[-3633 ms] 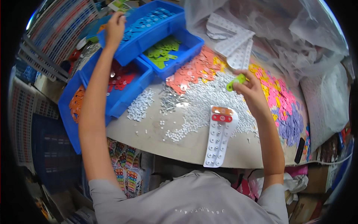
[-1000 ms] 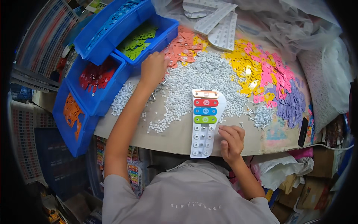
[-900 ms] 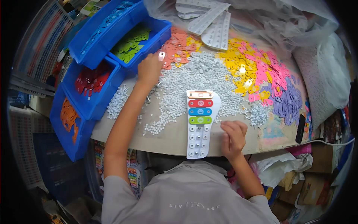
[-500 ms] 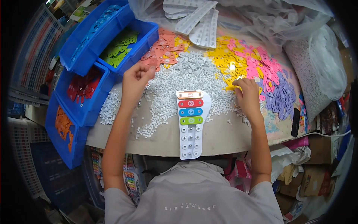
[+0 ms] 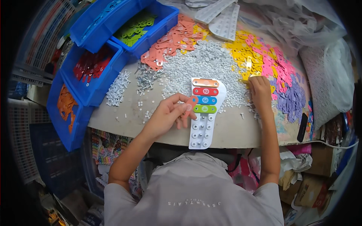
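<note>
A white xylophone base [image 5: 197, 131] lies on the table in front of me. Orange, red, blue and green key plates [image 5: 206, 109] cross its upper part; below them are bare pegs and holes. My left hand [image 5: 166, 116] pinches a coral key plate [image 5: 191, 103] at the base's left edge, beside the blue and green plates. Over at the near edge of the yellow key plate pile [image 5: 245, 52], my right hand [image 5: 261, 92] has its fingers drawn together and pointing down. Whatever its fingertips hold, if anything, is hidden.
Small white caps [image 5: 181, 75] spread across the middle, with white screws [image 5: 118, 88] to their left. Blue bins [image 5: 85, 98] of coloured plates stand at left. Coral [image 5: 175, 39], pink [image 5: 269, 64] and purple plates [image 5: 288, 96] lie in piles. A full plastic bag [image 5: 324, 79] stands at right.
My left hand has come from the coral pile toward me and right, bringing a coral key plate to the base. My right hand stays by the yellow pile, its fingers now lower. The view has shifted.
</note>
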Tool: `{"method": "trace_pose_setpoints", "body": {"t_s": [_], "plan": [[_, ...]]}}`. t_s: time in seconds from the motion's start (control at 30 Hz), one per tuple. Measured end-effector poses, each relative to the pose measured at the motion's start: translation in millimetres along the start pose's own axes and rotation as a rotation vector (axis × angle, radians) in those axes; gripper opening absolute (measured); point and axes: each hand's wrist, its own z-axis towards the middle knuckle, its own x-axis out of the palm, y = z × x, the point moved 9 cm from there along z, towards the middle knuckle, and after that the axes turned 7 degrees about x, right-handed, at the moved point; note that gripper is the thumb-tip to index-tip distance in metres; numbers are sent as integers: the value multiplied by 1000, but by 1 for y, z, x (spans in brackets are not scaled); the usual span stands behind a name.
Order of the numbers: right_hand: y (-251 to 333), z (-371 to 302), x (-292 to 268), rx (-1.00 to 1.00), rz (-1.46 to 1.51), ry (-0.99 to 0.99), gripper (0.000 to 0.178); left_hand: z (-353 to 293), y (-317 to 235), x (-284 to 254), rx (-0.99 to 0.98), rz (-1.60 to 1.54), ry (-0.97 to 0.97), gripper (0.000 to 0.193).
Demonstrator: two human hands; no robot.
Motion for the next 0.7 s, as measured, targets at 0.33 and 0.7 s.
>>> {"method": "trace_pose_setpoints", "body": {"t_s": [0.33, 0.7], "plan": [[26, -44, -25, 647, 984, 235, 13, -16, 9, 5, 17, 93, -43, 14], [97, -119, -14, 822, 1138, 598, 7, -7, 2, 15, 370, 730, -121, 12]]}}
